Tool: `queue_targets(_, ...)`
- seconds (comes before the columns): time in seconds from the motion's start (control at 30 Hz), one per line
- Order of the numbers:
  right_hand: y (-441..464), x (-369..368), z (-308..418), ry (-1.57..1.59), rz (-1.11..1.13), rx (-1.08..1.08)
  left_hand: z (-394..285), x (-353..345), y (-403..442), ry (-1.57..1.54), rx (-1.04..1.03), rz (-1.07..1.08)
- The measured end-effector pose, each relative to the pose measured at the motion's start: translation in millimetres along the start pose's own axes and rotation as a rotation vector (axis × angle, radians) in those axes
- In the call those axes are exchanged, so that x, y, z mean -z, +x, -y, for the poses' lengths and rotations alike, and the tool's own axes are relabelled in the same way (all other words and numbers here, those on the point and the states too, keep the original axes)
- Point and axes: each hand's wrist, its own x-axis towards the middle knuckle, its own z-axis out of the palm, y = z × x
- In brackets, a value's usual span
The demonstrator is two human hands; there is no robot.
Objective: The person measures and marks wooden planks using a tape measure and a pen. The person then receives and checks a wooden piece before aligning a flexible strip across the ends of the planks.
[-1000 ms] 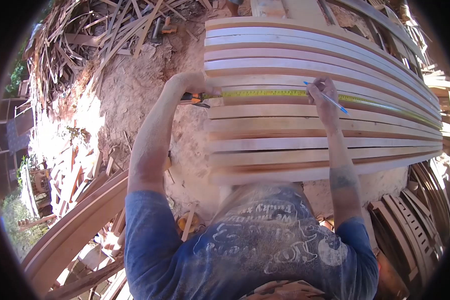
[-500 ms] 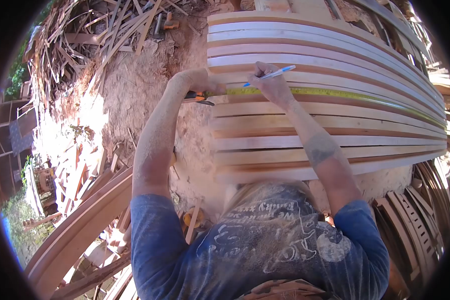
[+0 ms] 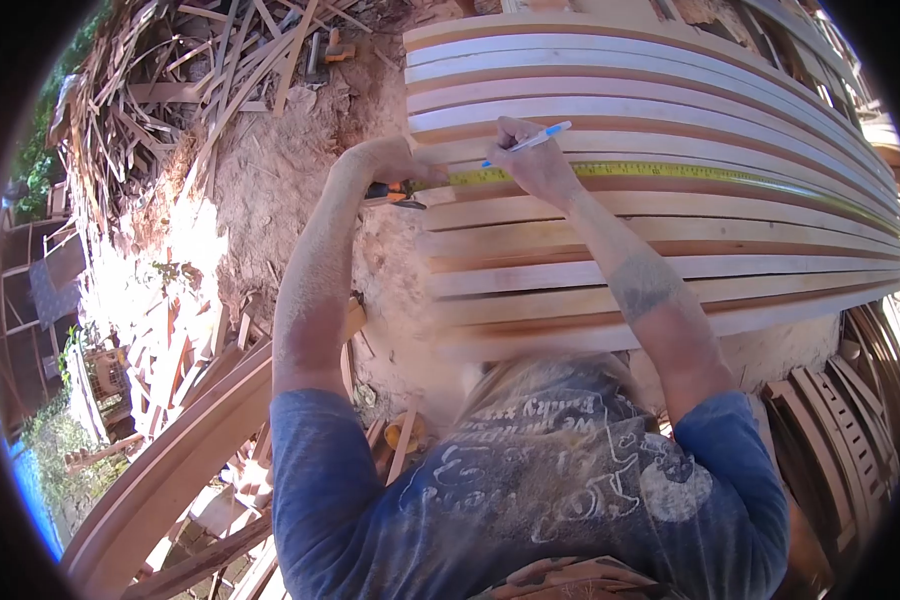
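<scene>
My right hand (image 3: 536, 160) is closed around a blue-and-white pen (image 3: 542, 138), its tip pointing left and down close to the tape. A yellow tape measure (image 3: 650, 170) lies stretched lengthwise across the row of wooden boards (image 3: 590, 235), passing by my right wrist. At the boards' left end, my left hand (image 3: 395, 160) is closed at the end of the tape, on an orange-and-black part (image 3: 390, 193) that looks like its case. The fingers there are partly hidden and slightly blurred.
Scrap wood strips (image 3: 200, 70) are heaped at the upper left, beside a hammer (image 3: 316, 55) on the dirt. A large curved timber (image 3: 180, 460) stands at lower left. More slatted wood pieces (image 3: 820, 440) lie at lower right.
The view has shifted slightly, so the boards' left ends sit a little farther left and higher. Both hands keep their grips, with the pen still over the boards by the tape.
</scene>
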Motion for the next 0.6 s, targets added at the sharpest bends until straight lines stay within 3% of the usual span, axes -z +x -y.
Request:
queue_targets(0.03,0,0,0,0.005,0.001,-0.010,-2,0,-1,-0.010,-0.028,-0.023)
queue_targets(0.23,1,3,1,-0.030,-0.010,-0.058,-35,15,-14,0.209,0.308,0.087)
queue_targets(0.6,5,2,-6,-0.014,-0.001,-0.066,-53,17,-39,0.043,0.096,0.001)
